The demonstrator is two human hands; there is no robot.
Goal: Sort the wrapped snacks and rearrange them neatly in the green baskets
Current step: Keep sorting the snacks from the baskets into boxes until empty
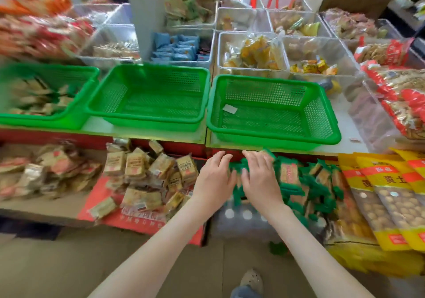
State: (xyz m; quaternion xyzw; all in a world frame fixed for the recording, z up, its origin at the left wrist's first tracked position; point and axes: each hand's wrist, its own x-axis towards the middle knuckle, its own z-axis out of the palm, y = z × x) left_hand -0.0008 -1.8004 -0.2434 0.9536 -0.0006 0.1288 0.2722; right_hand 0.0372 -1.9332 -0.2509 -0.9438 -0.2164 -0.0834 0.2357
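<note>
one green-wrapped snack pile under left hand, right hand; both hands flat.

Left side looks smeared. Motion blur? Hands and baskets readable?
Head view: motion blur smears the left basket; middle basket and right basket sharper; left hand and right hand readable, green-wrapped snacks by them soft; wide-angle bends the edges.

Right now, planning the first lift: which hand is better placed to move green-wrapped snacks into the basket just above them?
Probably the right hand: it lies over the green-wrapped snacks, directly below the right basket. The left hand sits at the pile's left edge.
</note>
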